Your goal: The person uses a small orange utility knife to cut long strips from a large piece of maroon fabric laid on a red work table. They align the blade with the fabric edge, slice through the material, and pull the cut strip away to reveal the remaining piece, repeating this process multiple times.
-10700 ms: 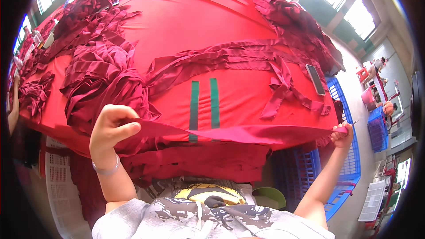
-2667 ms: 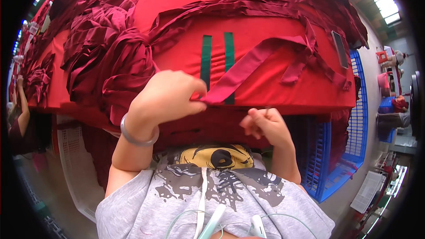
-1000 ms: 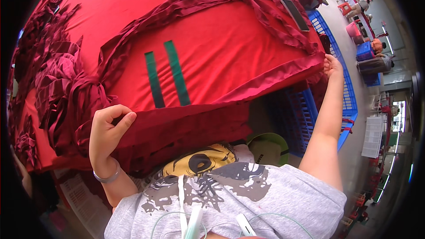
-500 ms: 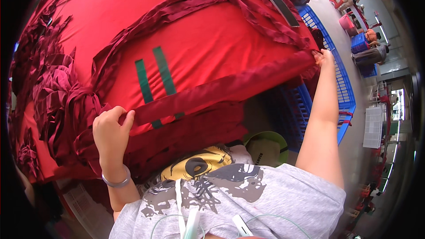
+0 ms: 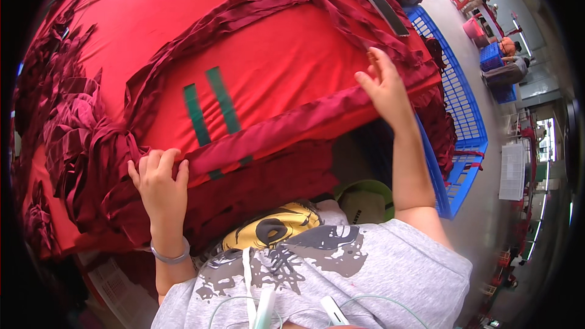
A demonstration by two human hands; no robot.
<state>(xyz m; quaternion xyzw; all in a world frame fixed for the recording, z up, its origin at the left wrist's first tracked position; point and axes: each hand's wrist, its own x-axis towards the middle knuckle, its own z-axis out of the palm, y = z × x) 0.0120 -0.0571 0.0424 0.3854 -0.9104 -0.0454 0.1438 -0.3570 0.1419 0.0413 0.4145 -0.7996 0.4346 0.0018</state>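
A long maroon fabric strip (image 5: 286, 123) lies along the near edge of the red cloth-covered table (image 5: 292, 55). My left hand (image 5: 161, 186) is at its left end, fingers apart and fingertips at the fabric. Over the strip's right part, my right hand (image 5: 390, 94) is raised with fingers apart and nothing in them. Two green tape marks (image 5: 223, 100) run toward the strip from the table's middle. Behind them, a long bundle of maroon strips (image 5: 228, 15) curves across the cloth. A heap of similar strips (image 5: 85, 122) lies beside my left hand.
A phone (image 5: 388, 14) rests on the table's right side. Blue plastic baskets (image 5: 466, 128), with maroon fabric in one, stand off the right edge. Below the near edge are hanging maroon fabric (image 5: 274, 176) and a green-rimmed bin (image 5: 381, 190). Other people work far right.
My right hand has let go of the strip's right end and moved left, above the table. The strip now lies along the edge. My left hand's fingers have spread.
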